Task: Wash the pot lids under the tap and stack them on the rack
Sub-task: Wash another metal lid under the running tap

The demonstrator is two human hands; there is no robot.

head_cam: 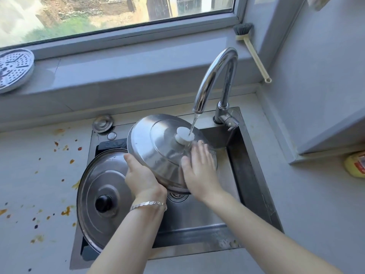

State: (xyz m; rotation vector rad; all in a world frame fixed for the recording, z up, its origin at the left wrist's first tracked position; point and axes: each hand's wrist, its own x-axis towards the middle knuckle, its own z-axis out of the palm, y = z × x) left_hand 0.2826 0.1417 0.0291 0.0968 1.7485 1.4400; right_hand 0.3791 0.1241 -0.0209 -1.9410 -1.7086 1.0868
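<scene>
A domed steel lid with a white knob [158, 143] is tilted over the sink under the chrome tap [215, 80]; a thin stream of water lands on the knob. My left hand [141, 175] grips the lid's lower left rim. My right hand [200, 171] lies flat on the lid's right side, fingers spread and blurred. A second steel lid with a black knob [100, 194] leans in the left part of the sink [254, 175], partly behind my left forearm. No rack is in view.
A perforated steamer plate [13, 69] rests on the windowsill at left. A dish brush [250, 46] leans in the window corner. A small steel cap [102, 123] sits behind the sink. Food splatter dots the left counter [39, 184]. A yellow bottle [355, 164] lies at right.
</scene>
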